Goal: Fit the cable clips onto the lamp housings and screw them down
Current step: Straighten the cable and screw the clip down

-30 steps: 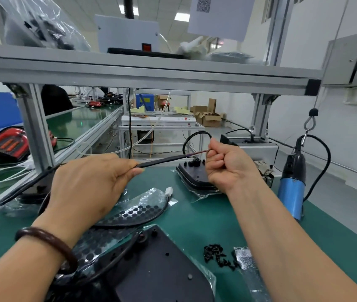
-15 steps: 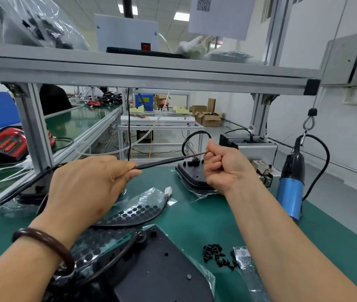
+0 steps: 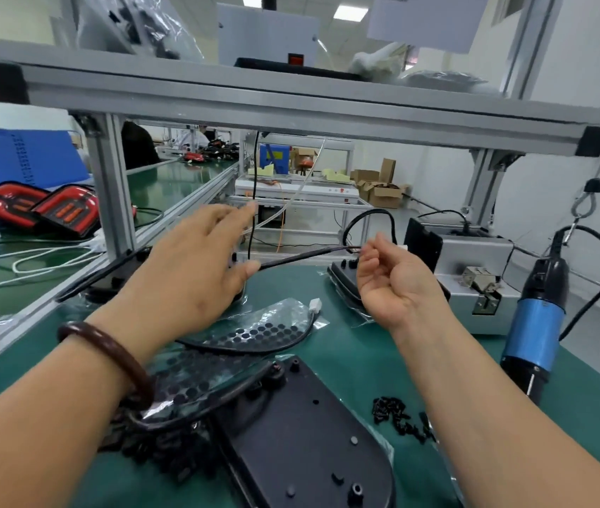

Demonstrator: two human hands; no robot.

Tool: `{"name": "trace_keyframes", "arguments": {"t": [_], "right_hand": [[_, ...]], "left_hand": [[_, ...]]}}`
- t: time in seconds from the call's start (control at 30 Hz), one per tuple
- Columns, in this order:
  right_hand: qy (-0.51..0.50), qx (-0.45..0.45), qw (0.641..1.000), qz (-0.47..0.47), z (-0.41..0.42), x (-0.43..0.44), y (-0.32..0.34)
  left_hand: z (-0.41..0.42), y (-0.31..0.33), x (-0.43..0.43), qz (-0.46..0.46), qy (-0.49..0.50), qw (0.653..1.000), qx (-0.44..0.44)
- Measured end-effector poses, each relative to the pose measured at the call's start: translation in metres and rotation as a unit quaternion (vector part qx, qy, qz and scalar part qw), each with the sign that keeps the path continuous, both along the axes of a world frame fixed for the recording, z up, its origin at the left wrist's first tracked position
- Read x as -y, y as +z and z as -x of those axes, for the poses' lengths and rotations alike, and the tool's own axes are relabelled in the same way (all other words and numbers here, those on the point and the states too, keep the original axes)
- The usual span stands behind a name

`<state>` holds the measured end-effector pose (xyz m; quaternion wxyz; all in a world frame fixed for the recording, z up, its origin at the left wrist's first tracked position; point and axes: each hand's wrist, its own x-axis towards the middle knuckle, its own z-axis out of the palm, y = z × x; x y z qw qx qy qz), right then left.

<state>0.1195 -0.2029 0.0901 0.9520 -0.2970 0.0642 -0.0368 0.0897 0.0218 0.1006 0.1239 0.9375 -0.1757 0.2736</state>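
While the right hand [image 3: 393, 284] pinches the end of a black cable [image 3: 302, 255] between its curled fingertips, as far as the view shows, the left hand [image 3: 196, 273] is spread, fingers straight and reaching toward the far edge of the tabletop [image 3: 360, 364]. The cable runs under the left palm and comes out beside the thumb; I cannot tell whether the palm touches it. Its long axis lies left to right across the far half of the tabletop, rising slightly toward the right hand.

One lamp housing [image 3: 309, 434], flat and black, lies at the near edge between the two forearms, below both hands and apart from them. Its long axis runs from far left to near right, and its back with the screw bosses faces up. A second housing [image 3: 344, 284] sits near the far edge, just beyond the right hand. A scatter of small black pieces [image 3: 397, 416], clips or screws, lies just right of the near housing, close under the right forearm.

Judging from this, the cable must come down toward the near housing, and the right hand is nearer both the small pieces and the blue screwdriver [image 3: 533, 324] hanging by the right edge.
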Motion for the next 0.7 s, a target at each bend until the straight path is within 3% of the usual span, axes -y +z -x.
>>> {"name": "trace_keyframes", "arguments": {"t": [0.07, 0.17, 0.23, 0.3, 0.33, 0.4, 0.47, 0.63, 0.7], "right_hand": [[0.003, -0.011, 1.000, 0.016, -0.001, -0.003, -0.006], [0.043, -0.086, 0.991, 0.096, 0.000, -0.010, -0.019], [0.068, -0.127, 0.976, 0.161, 0.006, -0.016, -0.025], [0.100, -0.126, 0.953, 0.259, 0.018, -0.021, -0.027], [0.120, -0.099, 0.930, 0.334, 0.026, -0.023, -0.029], [0.149, -0.003, 0.845, 0.513, 0.045, -0.027, -0.036], [0.169, 0.089, 0.769, 0.610, 0.063, -0.031, -0.045], [0.122, 0.159, 0.702, 0.683, 0.076, -0.033, -0.066], [0.105, 0.144, 0.698, 0.693, 0.075, -0.034, -0.068]], "left_hand": [[0.016, 0.005, -0.002, 0.018, -0.040, 0.998, -0.054], [0.046, -0.010, -0.001, -0.091, -0.063, 0.976, -0.189], [0.059, -0.027, 0.002, -0.142, -0.039, 0.971, -0.186], [0.060, -0.040, 0.005, -0.126, -0.029, 0.981, -0.148], [0.059, -0.041, 0.007, -0.113, -0.028, 0.984, -0.133], [0.052, -0.038, 0.009, -0.104, -0.031, 0.988, -0.112], [0.045, -0.028, 0.010, -0.107, -0.035, 0.987, -0.112], [0.034, -0.002, 0.017, -0.159, -0.045, 0.980, -0.115], [0.030, 0.004, 0.025, -0.215, -0.049, 0.971, -0.096]]}}
